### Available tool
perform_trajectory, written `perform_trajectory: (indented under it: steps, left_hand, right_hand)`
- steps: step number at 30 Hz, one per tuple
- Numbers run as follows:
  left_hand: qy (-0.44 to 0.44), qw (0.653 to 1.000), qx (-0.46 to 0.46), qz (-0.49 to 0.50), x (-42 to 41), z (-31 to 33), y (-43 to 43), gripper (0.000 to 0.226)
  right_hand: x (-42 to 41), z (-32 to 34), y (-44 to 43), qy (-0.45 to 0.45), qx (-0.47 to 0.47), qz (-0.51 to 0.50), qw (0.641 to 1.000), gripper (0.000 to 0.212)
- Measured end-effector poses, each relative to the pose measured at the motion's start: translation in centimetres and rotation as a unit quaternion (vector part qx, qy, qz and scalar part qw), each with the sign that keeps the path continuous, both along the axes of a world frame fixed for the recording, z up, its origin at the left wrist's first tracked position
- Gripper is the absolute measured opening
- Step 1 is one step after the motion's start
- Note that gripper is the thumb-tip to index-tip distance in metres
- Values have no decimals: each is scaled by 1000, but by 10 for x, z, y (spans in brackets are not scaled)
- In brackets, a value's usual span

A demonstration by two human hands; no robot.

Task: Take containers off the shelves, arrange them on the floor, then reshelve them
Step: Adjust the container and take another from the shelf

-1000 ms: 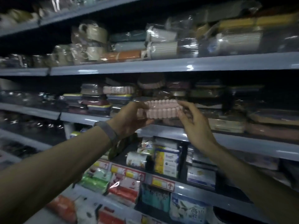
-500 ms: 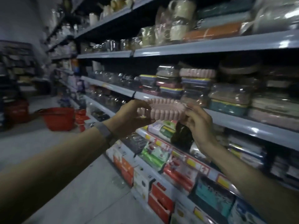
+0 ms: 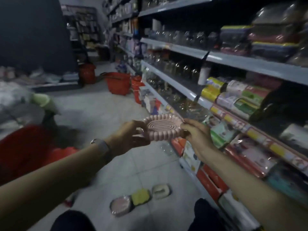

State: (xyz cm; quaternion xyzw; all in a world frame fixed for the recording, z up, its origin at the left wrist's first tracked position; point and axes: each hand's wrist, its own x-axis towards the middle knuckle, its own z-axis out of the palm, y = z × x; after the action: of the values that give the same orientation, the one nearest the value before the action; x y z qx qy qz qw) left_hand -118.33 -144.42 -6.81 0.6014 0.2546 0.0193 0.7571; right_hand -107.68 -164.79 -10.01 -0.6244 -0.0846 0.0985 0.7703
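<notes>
Carrying pink dish (image 3: 164, 129), left hand (image 3: 128, 139) and right hand (image 3: 198, 135) curled round its ends; clear of shelves (image 3: 250, 64), not yet floored. Next likely needed: lowering beside near floor containers (image 3: 140, 196).

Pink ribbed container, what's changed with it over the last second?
The pink ribbed container has come away from the shelf and been lowered toward the floor, tilted so its grooved top shows. Unchanged: the left hand and right hand hold its two ends, same grip. Nothing was let go.
</notes>
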Motion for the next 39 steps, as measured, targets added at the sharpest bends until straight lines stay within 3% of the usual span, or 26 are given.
perform_trajectory:
  steps: [11, 14, 23, 26, 39]
  left_hand:
    - [103, 994, 3, -35, -42, -196, 102, 27]
    - [132, 989, 41, -52, -45, -224, 118, 23]
    - [205, 978, -17, -21, -36, -308, 198, 46]
    - [216, 976, -38, 1, -42, -346, 215, 45]
    - [268, 956, -78, 87, -58, -491, 224, 59]
  right_hand:
    - [-36, -163, 77, 131, -98, 88, 983, 31]
    - [-39, -201, 96, 146, -131, 126, 972, 31]
    - [-31, -303, 170, 214, -162, 137, 954, 34]
    - [-29, -339, 195, 227, -189, 137, 945, 38]
    - [-28, -482, 241, 258, -301, 139, 908, 45]
